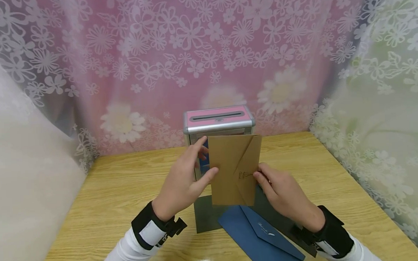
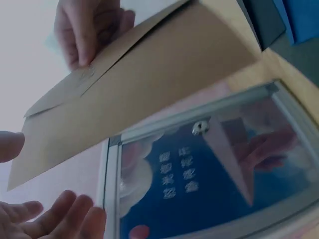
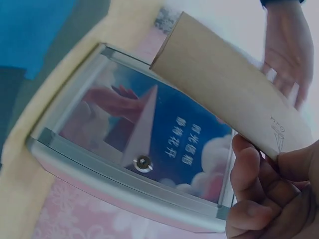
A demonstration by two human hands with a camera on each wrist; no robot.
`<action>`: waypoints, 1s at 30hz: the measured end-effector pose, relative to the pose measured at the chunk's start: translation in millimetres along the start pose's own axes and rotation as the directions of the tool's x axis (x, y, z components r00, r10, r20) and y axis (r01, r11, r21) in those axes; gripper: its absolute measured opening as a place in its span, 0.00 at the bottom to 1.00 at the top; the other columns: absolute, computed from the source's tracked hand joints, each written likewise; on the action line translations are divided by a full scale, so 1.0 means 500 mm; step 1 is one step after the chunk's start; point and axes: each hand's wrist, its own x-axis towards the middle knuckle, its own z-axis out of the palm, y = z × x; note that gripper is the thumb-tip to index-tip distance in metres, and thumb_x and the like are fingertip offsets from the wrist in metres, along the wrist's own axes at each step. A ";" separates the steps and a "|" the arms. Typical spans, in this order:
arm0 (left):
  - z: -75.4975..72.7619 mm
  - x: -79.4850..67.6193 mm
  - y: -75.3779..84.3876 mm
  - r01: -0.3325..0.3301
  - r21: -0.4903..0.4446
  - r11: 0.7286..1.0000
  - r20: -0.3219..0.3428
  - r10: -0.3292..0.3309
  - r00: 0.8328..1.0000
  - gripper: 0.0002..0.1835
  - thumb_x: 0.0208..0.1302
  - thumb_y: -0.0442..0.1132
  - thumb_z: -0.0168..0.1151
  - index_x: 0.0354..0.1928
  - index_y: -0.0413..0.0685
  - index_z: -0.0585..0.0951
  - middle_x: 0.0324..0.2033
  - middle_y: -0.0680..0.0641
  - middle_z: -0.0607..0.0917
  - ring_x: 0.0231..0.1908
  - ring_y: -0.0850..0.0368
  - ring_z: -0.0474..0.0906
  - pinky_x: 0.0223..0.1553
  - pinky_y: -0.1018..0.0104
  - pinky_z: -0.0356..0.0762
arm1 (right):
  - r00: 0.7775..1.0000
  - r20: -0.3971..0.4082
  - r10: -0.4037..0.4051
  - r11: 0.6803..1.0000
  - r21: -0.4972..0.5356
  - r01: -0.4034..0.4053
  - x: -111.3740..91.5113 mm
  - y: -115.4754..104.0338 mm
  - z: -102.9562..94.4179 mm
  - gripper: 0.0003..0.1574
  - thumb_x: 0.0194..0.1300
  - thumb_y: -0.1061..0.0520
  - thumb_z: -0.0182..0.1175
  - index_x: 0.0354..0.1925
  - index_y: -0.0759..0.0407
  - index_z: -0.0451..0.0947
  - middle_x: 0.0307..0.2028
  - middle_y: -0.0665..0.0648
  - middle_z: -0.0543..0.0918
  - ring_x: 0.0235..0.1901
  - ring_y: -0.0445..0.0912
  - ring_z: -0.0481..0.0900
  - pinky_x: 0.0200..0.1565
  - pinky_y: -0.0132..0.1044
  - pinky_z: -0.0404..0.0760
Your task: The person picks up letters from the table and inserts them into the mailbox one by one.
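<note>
A brown kraft envelope is held up in front of me, its flap side with a small printed mark toward me. My right hand pinches its right edge between thumb and fingers. At the opposite edge is my left hand, fingers extended and apart, thumb tip right at the paper in the head view. In the left wrist view a gap shows between that thumb and the fingers. Behind the envelope stands a pink and silver letter box with a slot in its top; its picture front has a round lock.
On the wood-grain table below the hands lie a blue envelope and dark green envelopes, partly overlapping. A pink flowered curtain hangs behind the table, with pale cloth at both sides.
</note>
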 end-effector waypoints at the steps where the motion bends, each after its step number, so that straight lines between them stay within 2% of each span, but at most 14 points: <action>1: 0.005 -0.004 -0.002 0.024 -0.023 0.999 0.024 -0.024 0.999 0.36 0.66 0.50 0.59 0.71 0.47 0.58 0.47 0.48 0.76 0.42 0.62 0.71 0.39 0.60 0.78 | 1.000 -0.009 -0.001 1.000 -0.002 0.001 0.004 0.002 -0.002 0.03 0.72 0.60 0.51 0.38 0.55 0.72 0.21 0.45 0.67 0.15 0.35 0.59 0.18 0.29 0.62; 4: 0.020 -0.012 -0.007 0.083 -0.092 0.992 0.096 -0.074 0.993 0.27 0.66 0.49 0.59 0.63 0.49 0.69 0.41 0.53 0.78 0.37 0.66 0.73 0.35 0.64 0.81 | 0.999 -0.034 -0.002 1.000 0.009 0.003 0.016 0.005 -0.010 0.03 0.71 0.60 0.52 0.38 0.55 0.72 0.24 0.46 0.72 0.18 0.35 0.63 0.19 0.31 0.65; 7: 0.032 -0.014 -0.008 0.098 -0.108 0.989 0.135 -0.083 0.987 0.12 0.66 0.44 0.60 0.48 0.50 0.76 0.32 0.56 0.79 0.31 0.68 0.74 0.31 0.66 0.81 | 0.998 -0.055 0.003 1.000 0.027 -0.002 0.026 0.005 -0.017 0.04 0.72 0.61 0.51 0.39 0.55 0.73 0.25 0.46 0.74 0.19 0.35 0.65 0.19 0.32 0.67; 10: 0.039 -0.012 -0.009 0.096 -0.083 0.992 0.130 -0.085 0.988 0.03 0.66 0.39 0.60 0.36 0.51 0.76 0.25 0.58 0.78 0.25 0.69 0.72 0.27 0.67 0.79 | 0.998 -0.063 0.007 0.999 0.046 -0.004 0.034 0.007 -0.022 0.04 0.72 0.61 0.50 0.39 0.55 0.72 0.22 0.45 0.69 0.18 0.35 0.63 0.19 0.32 0.66; 13: 0.039 -0.006 -0.011 0.094 -0.076 0.993 0.096 -0.087 0.992 0.05 0.65 0.35 0.61 0.32 0.50 0.75 0.22 0.57 0.76 0.21 0.67 0.69 0.22 0.69 0.75 | 0.998 -0.054 0.013 0.995 0.097 -0.008 0.042 0.011 -0.025 0.04 0.72 0.61 0.50 0.40 0.55 0.72 0.20 0.46 0.68 0.19 0.35 0.65 0.20 0.33 0.67; 17: 0.034 0.002 -0.014 0.077 -0.111 0.991 0.053 -0.072 0.996 0.07 0.64 0.33 0.61 0.30 0.48 0.74 0.21 0.54 0.76 0.20 0.65 0.69 0.21 0.67 0.72 | 1.000 -0.015 0.027 0.986 0.166 -0.024 0.050 0.016 -0.025 0.07 0.70 0.60 0.53 0.46 0.54 0.72 0.28 0.46 0.76 0.25 0.35 0.70 0.24 0.35 0.73; 20: 0.029 0.011 -0.017 0.050 -0.136 0.989 0.033 -0.046 0.998 0.08 0.64 0.33 0.61 0.29 0.47 0.73 0.22 0.53 0.77 0.20 0.65 0.69 0.21 0.67 0.71 | 0.999 0.012 0.032 0.983 0.181 -0.034 0.056 0.017 -0.025 0.10 0.70 0.59 0.55 0.49 0.52 0.71 0.33 0.47 0.78 0.28 0.36 0.71 0.27 0.36 0.74; 27: 0.009 0.044 -0.022 0.007 -0.129 0.992 -0.008 -0.008 1.000 0.02 0.65 0.33 0.60 0.36 0.46 0.76 0.25 0.52 0.79 0.22 0.66 0.71 0.22 0.67 0.74 | 1.000 -0.013 0.018 0.983 0.185 -0.015 0.092 0.017 -0.037 0.09 0.70 0.60 0.55 0.47 0.53 0.71 0.33 0.49 0.78 0.29 0.38 0.70 0.27 0.37 0.69; 30: -0.003 0.066 -0.024 -0.015 -0.113 0.993 -0.042 0.010 0.999 0.04 0.65 0.33 0.60 0.40 0.43 0.78 0.25 0.51 0.81 0.22 0.67 0.72 0.22 0.66 0.76 | 1.000 -0.031 -0.002 0.981 0.194 0.007 0.117 0.016 -0.048 0.08 0.70 0.60 0.54 0.47 0.53 0.70 0.33 0.49 0.78 0.30 0.38 0.71 0.28 0.37 0.70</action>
